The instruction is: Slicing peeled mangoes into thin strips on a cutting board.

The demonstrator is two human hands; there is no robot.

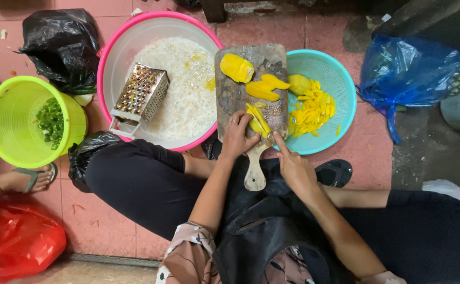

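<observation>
— On the pink tiled floor (345, 31), what sits in front of the seated person?

— A worn wooden cutting board with a handle (251, 94), lying across the rims of a wide pink plastic basin (115, 50) and a turquoise plastic colander (345, 89).

— And the hands?

— The left hand (236, 135) has its fingers curled down, pressing a small piece of yellow fruit flesh (257, 122) against the near end of the board. The right hand (293, 163) is closed with the forefinger stretched out towards that piece; whether it grips a blade, I cannot tell.

— More fruit?

— Bigger yellow chunks (251, 79) lie at the far end of the board, and thin yellow strips (310, 108) fill the colander.

— What's in the basin?

— Shredded white flakes (188, 89) and a metal box grater (140, 94) on its side. Left of it stands a lime-green plastic bucket (9, 121) holding chopped greens (50, 121). A black plastic bag (62, 44) lies behind it, a blue plastic bag (409, 73) to the right, a red plastic bag (17, 239) near the left corner.
</observation>
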